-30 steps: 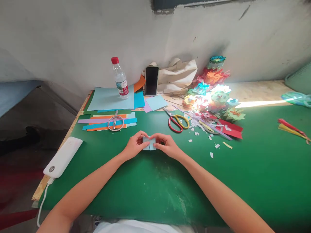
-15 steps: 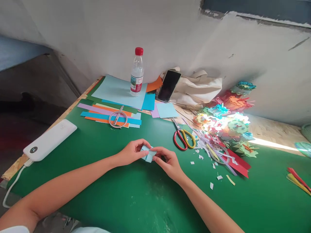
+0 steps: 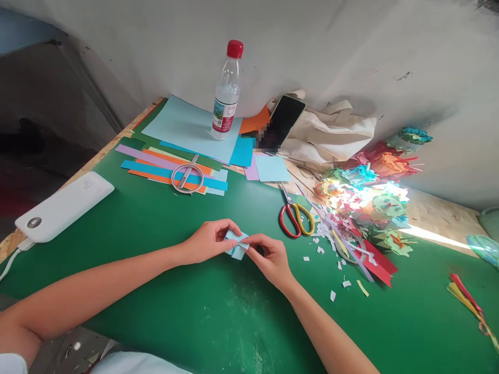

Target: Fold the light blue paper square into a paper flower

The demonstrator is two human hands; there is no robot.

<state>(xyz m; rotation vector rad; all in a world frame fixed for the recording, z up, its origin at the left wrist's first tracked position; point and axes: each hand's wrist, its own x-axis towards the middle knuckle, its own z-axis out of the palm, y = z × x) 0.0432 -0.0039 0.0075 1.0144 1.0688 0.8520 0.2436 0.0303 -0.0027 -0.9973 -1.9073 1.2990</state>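
Note:
Between my two hands is a small folded piece of light blue paper, held just above the green tabletop. My left hand pinches its left side between thumb and fingers. From the right, my right hand grips the opposite edge with thumb and forefinger. Creases and a raised flap show on the paper; my fingertips cover part of it. To the right of my hands lie scissors with one red and one yellow handle, blades pointing away.
Paper strips and a roll of tape lie at the left, near a white power bank. A bottle stands on paper sheets. Behind are a phone and cloth bag. Paper flowers and scraps fill the right.
The head view has shifted slightly. My right fingers have lifted or bent a flap on the right side of the light blue paper; both hands stay on it.

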